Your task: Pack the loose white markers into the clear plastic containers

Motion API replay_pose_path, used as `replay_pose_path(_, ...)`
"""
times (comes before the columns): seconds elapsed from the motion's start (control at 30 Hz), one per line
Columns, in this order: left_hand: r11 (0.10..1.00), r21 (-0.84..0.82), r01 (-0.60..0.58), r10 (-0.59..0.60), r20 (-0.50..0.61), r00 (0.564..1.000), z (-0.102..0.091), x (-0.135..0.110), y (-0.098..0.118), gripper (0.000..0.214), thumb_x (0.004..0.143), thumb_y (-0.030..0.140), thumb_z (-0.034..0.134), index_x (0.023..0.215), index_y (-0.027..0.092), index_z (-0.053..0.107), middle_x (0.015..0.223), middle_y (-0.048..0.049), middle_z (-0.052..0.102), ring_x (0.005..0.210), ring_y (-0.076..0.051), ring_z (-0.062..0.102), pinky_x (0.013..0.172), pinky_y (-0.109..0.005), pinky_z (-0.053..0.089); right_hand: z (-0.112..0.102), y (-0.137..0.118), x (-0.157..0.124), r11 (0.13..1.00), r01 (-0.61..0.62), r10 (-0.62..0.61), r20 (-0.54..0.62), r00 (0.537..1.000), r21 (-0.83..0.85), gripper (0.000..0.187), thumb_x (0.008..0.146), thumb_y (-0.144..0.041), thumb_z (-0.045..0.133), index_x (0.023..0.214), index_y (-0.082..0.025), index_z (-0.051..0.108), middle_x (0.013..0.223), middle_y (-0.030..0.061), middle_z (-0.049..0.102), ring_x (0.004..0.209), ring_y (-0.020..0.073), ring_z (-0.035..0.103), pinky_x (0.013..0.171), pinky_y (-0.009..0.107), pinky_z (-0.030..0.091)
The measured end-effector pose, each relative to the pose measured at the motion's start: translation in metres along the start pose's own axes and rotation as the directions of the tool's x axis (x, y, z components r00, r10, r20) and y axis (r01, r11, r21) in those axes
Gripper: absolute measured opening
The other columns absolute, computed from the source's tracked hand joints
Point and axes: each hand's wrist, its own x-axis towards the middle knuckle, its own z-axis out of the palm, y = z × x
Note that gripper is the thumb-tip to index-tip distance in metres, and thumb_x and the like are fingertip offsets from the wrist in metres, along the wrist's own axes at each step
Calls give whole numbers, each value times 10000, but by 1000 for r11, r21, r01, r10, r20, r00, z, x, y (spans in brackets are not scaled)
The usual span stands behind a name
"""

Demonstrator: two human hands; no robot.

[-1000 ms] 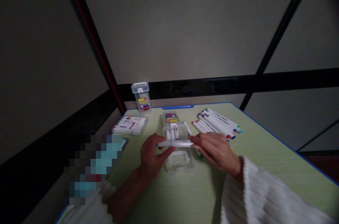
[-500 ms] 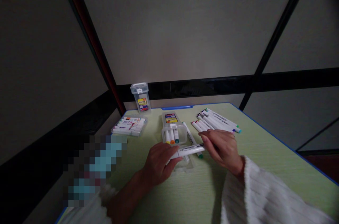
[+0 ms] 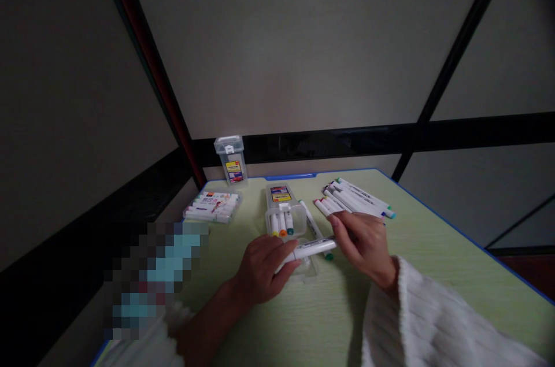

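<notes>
My left hand (image 3: 264,269) is closed around one end of a white marker (image 3: 313,248) with a green cap. My right hand (image 3: 363,240) pinches the other end with its fingertips. The marker lies roughly level, just in front of an open clear marker case (image 3: 284,205) that lies flat with several markers inside, tips toward me. The case's clear lid (image 3: 307,266) sits under my left fingers. A single loose marker (image 3: 310,219) lies beside the case.
A row of several loose white markers (image 3: 355,198) lies on the green table (image 3: 303,321) at the right rear. A flat pack of markers (image 3: 212,206) rests at the left rear. An upright clear box (image 3: 232,160) stands by the wall. A blurred patch covers the lower left.
Both hands drew the marker from across the case's mouth toward me and to the right. The markers inside the case now show.
</notes>
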Motion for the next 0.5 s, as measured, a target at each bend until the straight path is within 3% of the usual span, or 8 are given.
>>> replay_pose_path(0.13, 1000, 9, -19, 19, 5, 1000, 0, 0, -1, 169, 837, 250, 477, 918, 121, 549, 669, -47, 633, 595, -132, 583, 590, -256, 485, 0, -4, 1, 988, -142, 147, -86, 985, 62, 220, 815, -180, 462, 603, -176, 518, 412, -52, 428, 355, 71, 375, 400, 205, 267)
replay_pose_path(0.27, 999, 36, -35, 35, -1, 999, 0, 1, 0, 166, 837, 253, 470, 903, 122, 548, 648, -43, 628, 571, -132, 574, 566, -258, 478, -1, -4, 4, 926, -312, 341, -115, 933, 210, 201, 792, -234, 510, 603, -180, 553, 462, -38, 505, 395, 77, 407, 412, 201, 301)
replay_pose_path(0.4, 999, 42, -34, 34, -3, 999, 0, 2, 1, 167, 837, 261, 465, 901, 129, 545, 643, -40, 628, 566, -130, 575, 565, -256, 482, 1, 0, 9, 770, -476, 551, -66, 832, 425, 200, 737, -301, 574, 578, -178, 568, 454, -35, 500, 414, 90, 413, 405, 204, 311)
replay_pose_path(0.5, 999, 39, -22, 23, -4, 1000, 0, 1, 0, 163, 836, 257, 463, 900, 131, 544, 653, -45, 632, 581, -133, 586, 573, -257, 486, 3, 2, 10, 587, -545, 637, 73, 767, 598, 195, 702, -318, 616, 574, -178, 570, 473, -35, 499, 432, 85, 406, 401, 196, 301)
